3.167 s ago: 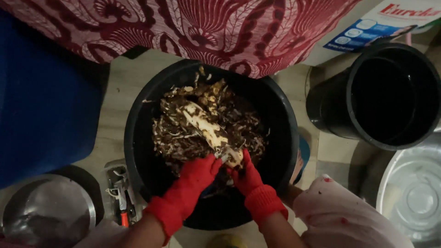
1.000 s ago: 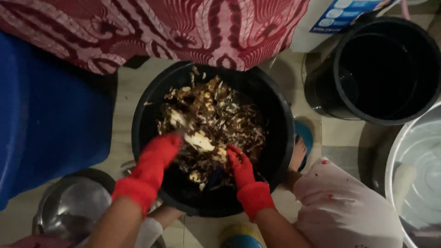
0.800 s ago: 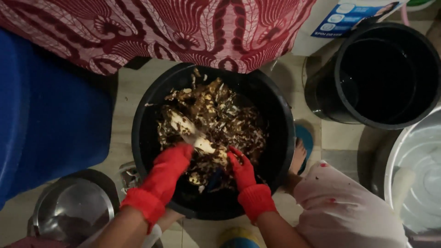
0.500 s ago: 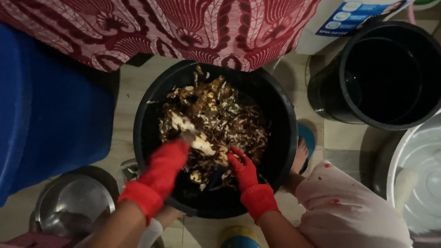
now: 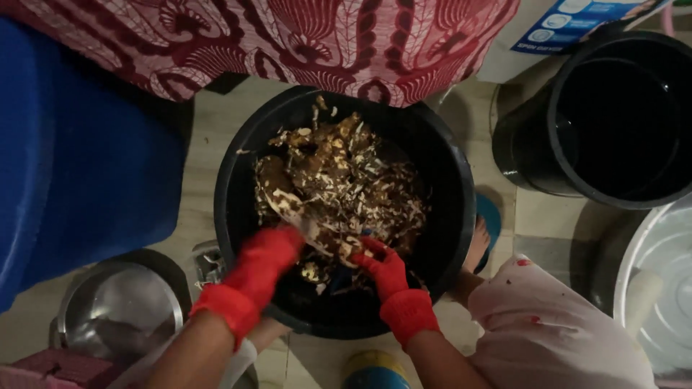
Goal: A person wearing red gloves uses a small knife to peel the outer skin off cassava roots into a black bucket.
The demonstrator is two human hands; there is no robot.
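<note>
Red-gloved left hand [image 5: 261, 265] and right hand [image 5: 380, 265] gripping a pale root piece [image 5: 317, 234] amid brown peelings [image 5: 346, 180] inside black tub [image 5: 241, 166].

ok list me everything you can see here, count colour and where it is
basin: 1, black, round, centre of the floor
peelings and scraps: a heap, brown and pale, inside the basin
bucket: 1, black, upper right
patterned cloth: 1, red and white, along the top
blue container: 1, blue, left side
metal bowl: 1, silver, lower left
metal basin: 1, silver, right edge, partly cut off
carton: 1, white and blue, top right
stained cloth: 1, pale with red spots, lower right
foot in sandal: 1, blue sandal, right of the basin
left hand: 1, red glove, at the near edge of the heap
right hand: 1, red glove, on the scraps
</note>
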